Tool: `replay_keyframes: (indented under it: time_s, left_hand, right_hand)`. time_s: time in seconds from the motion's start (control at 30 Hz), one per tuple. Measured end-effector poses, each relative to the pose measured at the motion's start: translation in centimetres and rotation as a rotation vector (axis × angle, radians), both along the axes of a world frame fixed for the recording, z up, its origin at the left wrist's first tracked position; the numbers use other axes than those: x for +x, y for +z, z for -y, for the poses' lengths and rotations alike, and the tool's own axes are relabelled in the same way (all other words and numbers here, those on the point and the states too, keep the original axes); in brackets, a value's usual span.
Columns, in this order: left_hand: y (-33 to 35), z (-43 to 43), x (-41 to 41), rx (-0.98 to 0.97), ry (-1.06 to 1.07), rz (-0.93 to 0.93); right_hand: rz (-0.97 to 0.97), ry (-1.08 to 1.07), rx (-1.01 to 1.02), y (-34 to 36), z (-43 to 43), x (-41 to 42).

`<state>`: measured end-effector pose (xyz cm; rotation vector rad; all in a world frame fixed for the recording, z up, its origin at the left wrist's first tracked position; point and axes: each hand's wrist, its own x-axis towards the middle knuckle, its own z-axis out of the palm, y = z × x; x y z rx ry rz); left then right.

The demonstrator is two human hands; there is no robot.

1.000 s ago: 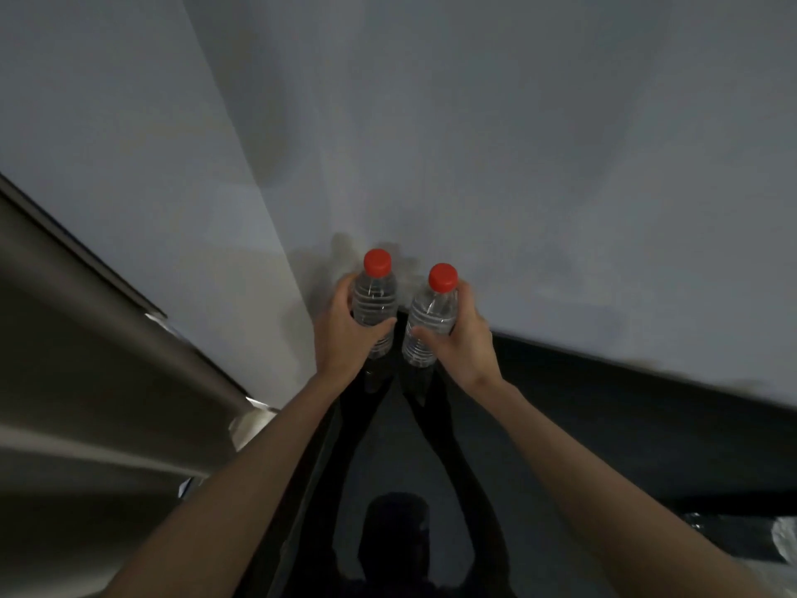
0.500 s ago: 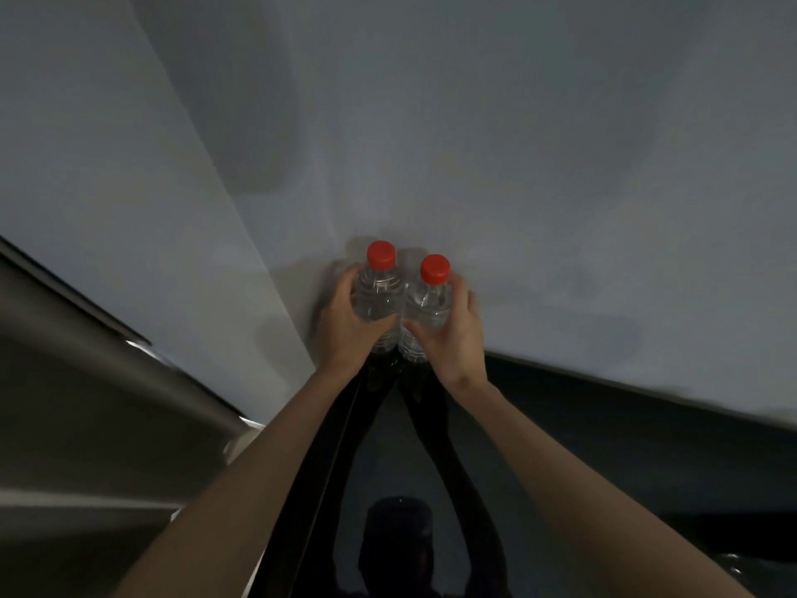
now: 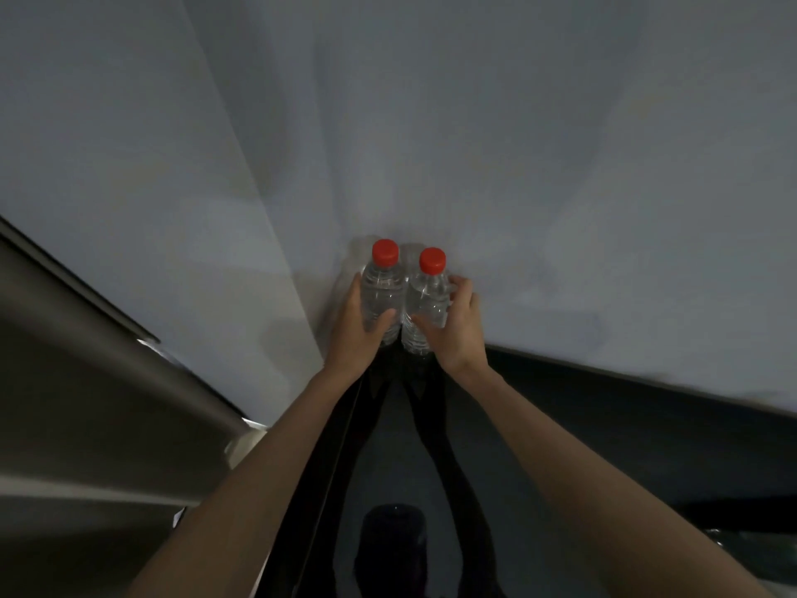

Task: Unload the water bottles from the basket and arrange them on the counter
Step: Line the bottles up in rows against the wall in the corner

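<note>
Two upright water-filled bottles, left bottle in left hand, right bottle in right hand.

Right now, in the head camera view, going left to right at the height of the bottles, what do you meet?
Steel surface at the left edge → left hand → left bottle → right bottle → right hand → pale wall.

The scene is dim and greyish. The glossy black counter mirrors both forearms darkly. Soft shadows fall on the pale grey wall behind the bottles. Straight edges bow with wide-angle distortion, and the brushed-metal surface at left smears with blur.
</note>
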<state>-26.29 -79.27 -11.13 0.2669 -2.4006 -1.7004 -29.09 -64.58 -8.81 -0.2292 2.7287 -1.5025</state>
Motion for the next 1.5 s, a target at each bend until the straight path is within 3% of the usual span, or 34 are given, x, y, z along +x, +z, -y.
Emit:
replay_keyframes:
  time_s: [0.2, 0.5, 0.8, 1.23, 1.5]
  left_hand:
    - [3.5, -0.2, 3.3, -0.080, -0.066, -0.017]
    - [11.8, -4.0, 13.0, -0.478, -0.096, -0.101]
    - [15.8, -14.5, 20.4, -0.715, -0.313, -0.272]
    - [17.5, -32.8, 23.3, -0.701, -0.549, -0.420]
    - [14.0, -43.6, 24.3, -0.698, -0.558, -0.281]
  right_hand:
    - [0.066, 0.048, 0.049, 3.1, -1.9, 2.0]
    - [-0.236, 0.117, 0.216, 10.4, -9.8, 13.3]
    - [-0.372, -0.078, 0.383, 13.5, -20.5, 24.2]
    - [-0.383, -0.281, 0.531, 15.5, -39.6, 31.2]
    - [-0.302, -0.223, 0.568, 12.6, -50.9, 31.9]
